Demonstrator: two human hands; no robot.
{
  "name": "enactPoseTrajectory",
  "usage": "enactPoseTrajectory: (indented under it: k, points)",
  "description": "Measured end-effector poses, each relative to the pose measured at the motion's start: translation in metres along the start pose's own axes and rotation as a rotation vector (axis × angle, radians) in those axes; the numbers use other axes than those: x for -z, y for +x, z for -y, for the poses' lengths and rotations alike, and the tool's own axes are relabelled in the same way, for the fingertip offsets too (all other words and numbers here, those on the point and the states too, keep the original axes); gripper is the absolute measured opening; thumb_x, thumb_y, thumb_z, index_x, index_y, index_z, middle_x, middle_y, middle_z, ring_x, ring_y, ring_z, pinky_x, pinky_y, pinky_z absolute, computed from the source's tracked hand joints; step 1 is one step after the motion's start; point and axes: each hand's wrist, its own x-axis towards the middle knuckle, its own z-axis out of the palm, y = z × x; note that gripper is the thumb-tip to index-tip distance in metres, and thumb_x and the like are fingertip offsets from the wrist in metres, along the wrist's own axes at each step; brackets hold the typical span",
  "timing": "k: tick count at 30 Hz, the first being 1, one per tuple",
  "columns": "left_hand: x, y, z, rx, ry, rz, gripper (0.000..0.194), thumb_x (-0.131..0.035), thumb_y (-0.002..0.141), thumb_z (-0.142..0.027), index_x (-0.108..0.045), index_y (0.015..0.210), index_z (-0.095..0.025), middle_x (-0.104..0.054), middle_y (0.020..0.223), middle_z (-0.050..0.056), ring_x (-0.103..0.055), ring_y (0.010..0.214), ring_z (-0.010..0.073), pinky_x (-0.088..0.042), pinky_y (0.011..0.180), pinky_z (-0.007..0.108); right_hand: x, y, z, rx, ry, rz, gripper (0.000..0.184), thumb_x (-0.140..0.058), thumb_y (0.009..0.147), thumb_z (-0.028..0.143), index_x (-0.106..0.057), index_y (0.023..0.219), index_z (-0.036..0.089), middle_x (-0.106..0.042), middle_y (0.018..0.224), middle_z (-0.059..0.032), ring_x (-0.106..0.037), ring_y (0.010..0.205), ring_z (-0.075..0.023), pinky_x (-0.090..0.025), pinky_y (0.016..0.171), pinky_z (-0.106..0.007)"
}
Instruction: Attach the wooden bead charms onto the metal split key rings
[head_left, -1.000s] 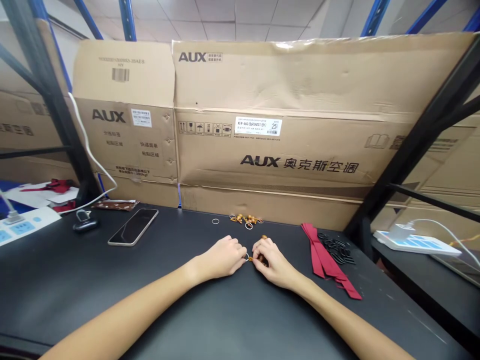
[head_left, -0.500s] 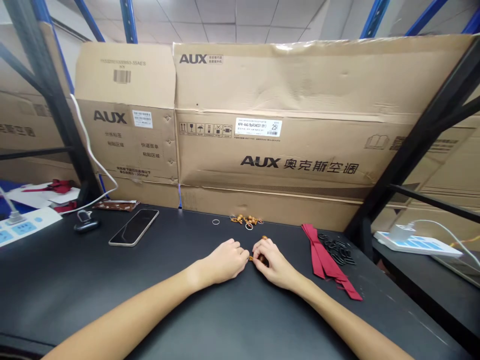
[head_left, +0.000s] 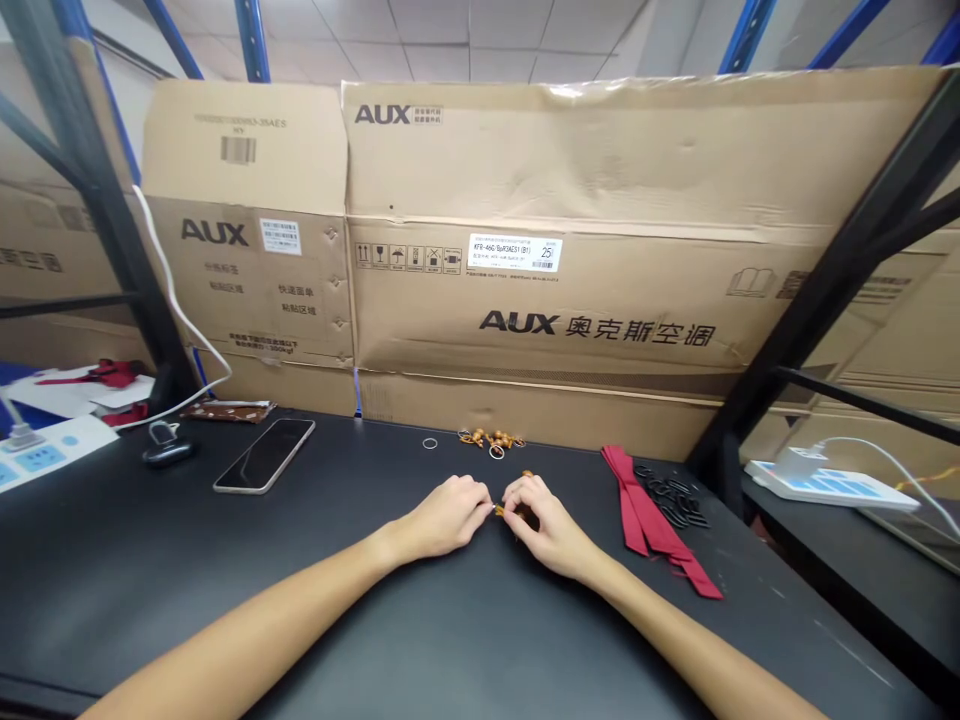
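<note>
Both of my hands rest on the black table (head_left: 225,590), fingertips meeting over a small golden-brown bead piece (head_left: 498,510). My left hand (head_left: 446,515) is closed in a pinch on its left end. My right hand (head_left: 541,522) is curled and pinches its right end; another brown bead (head_left: 528,474) shows just behind the knuckles. Earlier a small metal ring was at the pinch; now fingers hide it. A little pile of similar beads and rings (head_left: 491,440) lies farther back, with a loose ring (head_left: 430,443) to its left.
Red ribbons (head_left: 652,520) and black rings (head_left: 675,497) lie to the right. A phone (head_left: 265,454), a dark small object (head_left: 163,448) and a wrapper (head_left: 225,410) lie at left. AUX cardboard boxes (head_left: 570,250) wall the back. Power strips sit at far left (head_left: 37,450) and right (head_left: 825,485).
The hands have closed slightly together around the bead piece; the small ring seen between the fingertips a second ago is now covered. Nothing else on the table has moved.
</note>
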Motion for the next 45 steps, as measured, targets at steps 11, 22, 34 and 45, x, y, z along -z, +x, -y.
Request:
enactPoseTrajectory:
  k: [11, 22, 34, 45]
  points:
    - [-0.0008, -0.0008, 0.0023, -0.031, -0.062, 0.010, 0.025, -0.036, 0.099, -0.027, -0.057, 0.089, -0.018, -0.059, 0.084, 0.004, -0.055, 0.079, 0.0171, -0.042, 0.075, 0.029, -0.0051, 0.0003, -0.0007, -0.062, -0.065, -0.048, 0.012, -0.050, 0.086, 0.017, -0.050, 0.074, 0.022, -0.058, 0.081, -0.0025, -0.051, 0.076, -0.0186, -0.040, 0.076, -0.035]
    - [0.0006, -0.0008, 0.0023, -0.018, -0.085, 0.040, 0.024, -0.037, 0.099, -0.027, -0.057, 0.091, -0.019, -0.060, 0.086, 0.004, -0.055, 0.081, 0.0171, -0.042, 0.076, 0.028, -0.0072, -0.0006, -0.0012, -0.067, -0.145, -0.041, 0.012, -0.053, 0.081, 0.013, -0.050, 0.073, 0.021, -0.059, 0.082, -0.0024, -0.051, 0.079, -0.0189, -0.040, 0.073, -0.034]
    - [0.0001, 0.0001, 0.0044, -0.034, -0.167, 0.042, 0.025, -0.037, 0.099, -0.028, -0.059, 0.092, -0.020, -0.062, 0.088, 0.003, -0.055, 0.083, 0.0164, -0.041, 0.080, 0.028, -0.0055, -0.0008, 0.0020, -0.056, -0.135, -0.016, 0.009, -0.051, 0.084, 0.017, -0.050, 0.076, 0.021, -0.058, 0.084, -0.0035, -0.050, 0.081, -0.0196, -0.040, 0.076, -0.036]
    - [0.0057, -0.0005, 0.0006, -0.091, -0.189, 0.065, 0.020, -0.038, 0.098, -0.022, -0.058, 0.098, -0.021, -0.064, 0.098, 0.002, -0.055, 0.093, 0.0160, -0.040, 0.088, 0.029, -0.0067, -0.0007, -0.0051, -0.140, -0.152, 0.014, 0.011, -0.056, 0.078, 0.015, -0.056, 0.069, 0.021, -0.060, 0.086, -0.0033, -0.051, 0.083, -0.0199, -0.042, 0.075, -0.035]
